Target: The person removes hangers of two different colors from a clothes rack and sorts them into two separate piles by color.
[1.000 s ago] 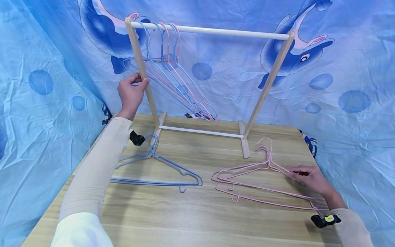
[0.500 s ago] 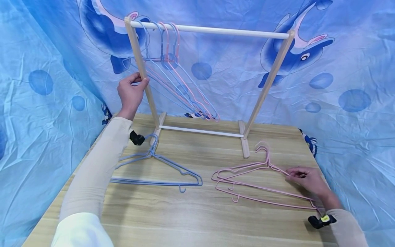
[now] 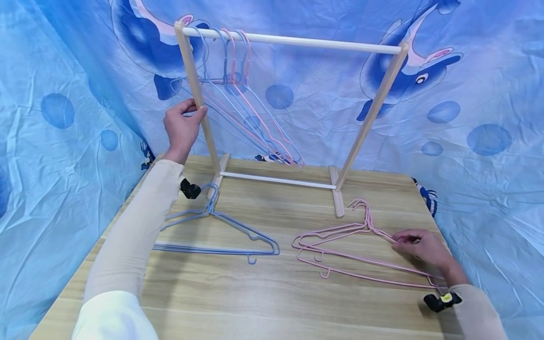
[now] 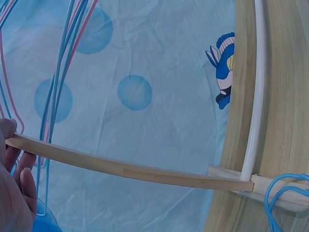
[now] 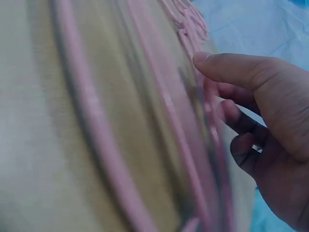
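Note:
In the head view, my left hand (image 3: 182, 125) grips the left wooden post (image 3: 191, 71) of a clothes rack between thumb and fingers. The left wrist view shows the same post running down to its foot. On the right, my right hand (image 3: 425, 248) pinches the sloping shoulder of a pink clothes hanger (image 3: 368, 219), one of a few stacked flat on the table. The right wrist view has the thumb (image 5: 227, 66) on the pink wire, with fingers behind it. Several blue and pink hangers (image 3: 233, 54) hang at the left end of the rack's white top bar (image 3: 318, 42).
Blue hangers (image 3: 211, 208) lie stacked on the wooden table (image 3: 255, 297) below the left forearm, which covers part of them. A white lower bar (image 3: 276, 180) joins the rack's feet. Blue dolphin-print cloth (image 3: 278, 97) stands behind and at both sides.
The pinched pink hanger's hook has come down from above to lie beside the other hooks. My right hand moved slightly left. My left hand stays on the post.

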### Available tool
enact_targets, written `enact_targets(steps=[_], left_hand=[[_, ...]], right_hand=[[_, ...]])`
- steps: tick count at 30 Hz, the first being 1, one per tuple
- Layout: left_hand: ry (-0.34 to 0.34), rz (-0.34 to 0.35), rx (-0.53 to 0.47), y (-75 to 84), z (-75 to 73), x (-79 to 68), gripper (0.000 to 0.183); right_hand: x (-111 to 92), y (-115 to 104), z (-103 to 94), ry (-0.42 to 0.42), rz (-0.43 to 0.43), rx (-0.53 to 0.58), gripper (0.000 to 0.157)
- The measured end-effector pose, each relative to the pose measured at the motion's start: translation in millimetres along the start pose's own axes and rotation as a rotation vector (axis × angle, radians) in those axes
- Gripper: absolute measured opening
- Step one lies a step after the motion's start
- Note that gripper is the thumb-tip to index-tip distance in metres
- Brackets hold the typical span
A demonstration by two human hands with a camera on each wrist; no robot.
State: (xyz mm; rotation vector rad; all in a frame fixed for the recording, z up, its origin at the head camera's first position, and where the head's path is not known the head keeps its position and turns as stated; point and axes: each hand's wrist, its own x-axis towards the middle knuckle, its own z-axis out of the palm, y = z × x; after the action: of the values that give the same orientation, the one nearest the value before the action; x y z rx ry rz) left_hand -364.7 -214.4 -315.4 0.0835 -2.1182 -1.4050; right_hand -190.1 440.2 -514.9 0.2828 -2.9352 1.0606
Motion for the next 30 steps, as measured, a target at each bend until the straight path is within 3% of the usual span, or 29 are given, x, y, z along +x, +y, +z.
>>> enact_targets(steps=[6,11,21,30], left_hand=[[0.001,0.002,0.007,1.6,-0.4,0.2,0.035],[0.001,0.009,0.000,0.8,-1.1,0.5,0.034],[0.005,-0.004,-0.003,0.2,-0.8,0.7,0.035],[0.011,-0.001,0.007,-0.2,-0.1,1.0,0.035]], right_hand=[[19.0,-23.7,-20.2,0.009,-0.063,-0.041,0.025],[44.1,-71.9,-31.7,0.058,-0.083,-0.001,0.033],[100.9,-186.3,-38.0,0.041,-0.009,0.328,0.057],[146.9,-262.1,-31.3,0.011,-0.032,0.587,0.055]])
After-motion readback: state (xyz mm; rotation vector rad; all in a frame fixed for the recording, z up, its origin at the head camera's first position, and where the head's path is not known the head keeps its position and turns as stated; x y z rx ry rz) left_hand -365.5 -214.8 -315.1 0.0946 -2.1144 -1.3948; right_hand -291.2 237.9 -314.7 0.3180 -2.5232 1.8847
